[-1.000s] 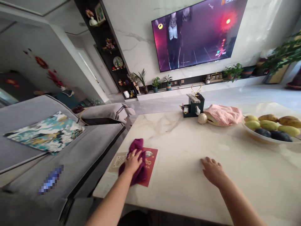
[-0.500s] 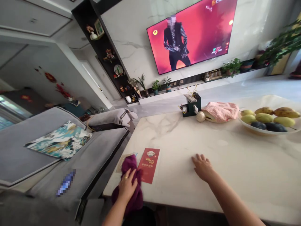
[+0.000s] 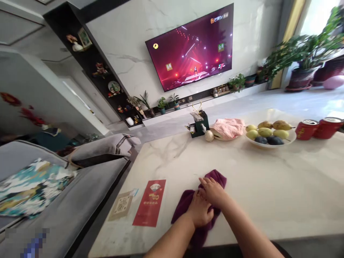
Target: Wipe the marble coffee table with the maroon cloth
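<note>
Head view: over the pale counter (image 3: 258, 172), seemingly at a rubbing step with a purple cloth (image 3: 183, 205), rumpled toward the near edge and apart from a red card (image 3: 149, 204) to its left; next, probably calling for even downward pressure and clearance from that card. Reaching inward from both sides, palm-down on cloth, with left hand (image 3: 198, 212) partly beneath right hand (image 3: 214, 193); grip loosely open on the right, not clenched, on the left too covered to tell.

The left hand (image 3: 199, 210) and right hand (image 3: 214, 192) hide part of the purple cloth (image 3: 182, 205).
</note>
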A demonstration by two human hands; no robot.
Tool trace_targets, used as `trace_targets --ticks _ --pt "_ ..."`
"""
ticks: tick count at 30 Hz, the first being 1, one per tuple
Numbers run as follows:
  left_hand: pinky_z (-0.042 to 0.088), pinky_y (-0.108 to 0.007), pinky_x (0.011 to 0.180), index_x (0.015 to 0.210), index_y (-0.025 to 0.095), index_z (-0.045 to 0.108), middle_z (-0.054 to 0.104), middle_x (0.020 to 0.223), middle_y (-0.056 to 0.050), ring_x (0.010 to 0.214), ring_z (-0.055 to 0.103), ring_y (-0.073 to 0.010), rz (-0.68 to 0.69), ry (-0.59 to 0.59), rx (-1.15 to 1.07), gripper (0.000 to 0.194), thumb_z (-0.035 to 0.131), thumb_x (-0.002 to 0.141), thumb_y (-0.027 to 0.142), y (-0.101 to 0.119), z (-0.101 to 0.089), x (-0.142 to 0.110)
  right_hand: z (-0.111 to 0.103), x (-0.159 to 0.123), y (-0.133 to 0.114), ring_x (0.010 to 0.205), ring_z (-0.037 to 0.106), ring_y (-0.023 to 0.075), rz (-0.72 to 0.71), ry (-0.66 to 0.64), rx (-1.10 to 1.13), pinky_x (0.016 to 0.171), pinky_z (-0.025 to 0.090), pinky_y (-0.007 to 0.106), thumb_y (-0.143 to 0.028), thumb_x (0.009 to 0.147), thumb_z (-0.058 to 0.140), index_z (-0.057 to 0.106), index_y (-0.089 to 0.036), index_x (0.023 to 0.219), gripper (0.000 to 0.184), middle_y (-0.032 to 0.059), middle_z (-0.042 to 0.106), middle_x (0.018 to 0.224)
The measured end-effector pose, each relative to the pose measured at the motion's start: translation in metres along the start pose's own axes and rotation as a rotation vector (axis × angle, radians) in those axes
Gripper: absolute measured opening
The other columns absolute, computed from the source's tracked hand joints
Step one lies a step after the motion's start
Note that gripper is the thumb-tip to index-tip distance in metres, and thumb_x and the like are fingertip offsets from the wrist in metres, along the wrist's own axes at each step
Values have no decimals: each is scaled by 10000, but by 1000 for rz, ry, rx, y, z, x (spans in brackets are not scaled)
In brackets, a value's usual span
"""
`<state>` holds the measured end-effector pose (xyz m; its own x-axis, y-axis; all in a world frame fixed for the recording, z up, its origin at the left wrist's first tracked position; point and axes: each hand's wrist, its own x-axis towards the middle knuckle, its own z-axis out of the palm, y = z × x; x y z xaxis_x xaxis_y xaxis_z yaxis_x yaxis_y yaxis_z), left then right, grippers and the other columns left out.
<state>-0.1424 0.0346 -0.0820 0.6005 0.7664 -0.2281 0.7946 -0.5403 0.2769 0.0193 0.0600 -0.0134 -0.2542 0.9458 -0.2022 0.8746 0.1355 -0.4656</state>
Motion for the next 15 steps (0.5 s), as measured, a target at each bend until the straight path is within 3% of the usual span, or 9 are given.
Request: trace_targets --ticks 4,8,12,15 --pt "208 -630 1517 1853 272 352 358 1937 -103 1807 296 -373 58 22 6 830 578 1082 483 9 -13 54 -2 7 22 1776 321 486 207 -8 -71 1392 366 594 -475 1171 458 528 -174 1786 688 181 390 1916" --pt "222 -637 1512 1850 283 360 352 1943 -85 1802 299 -373 90 29 21 828 586 1079 484 -5 -24 95 0 17 43 1782 323 461 253 38 -89 1417 348 563 -467 1184 442 423 -175 1841 719 192 350 1930" --pt "285 -648 1485 1786 353 492 440 1907 -45 1764 366 -381 56 61 35 754 633 1051 445 -40 -41 121 5 23 52 1754 395 394 167 80 -68 1398 397 522 -403 1161 489 393 -199 1854 729 166 389 1919" --pt "345 -645 1449 1706 399 599 445 1903 -25 1733 408 -380 -39 142 48 649 618 1057 419 -84 -62 130 9 23 51 1713 456 385 136 42 -98 1382 414 552 -363 1160 482 410 -209 1847 708 162 460 1883"
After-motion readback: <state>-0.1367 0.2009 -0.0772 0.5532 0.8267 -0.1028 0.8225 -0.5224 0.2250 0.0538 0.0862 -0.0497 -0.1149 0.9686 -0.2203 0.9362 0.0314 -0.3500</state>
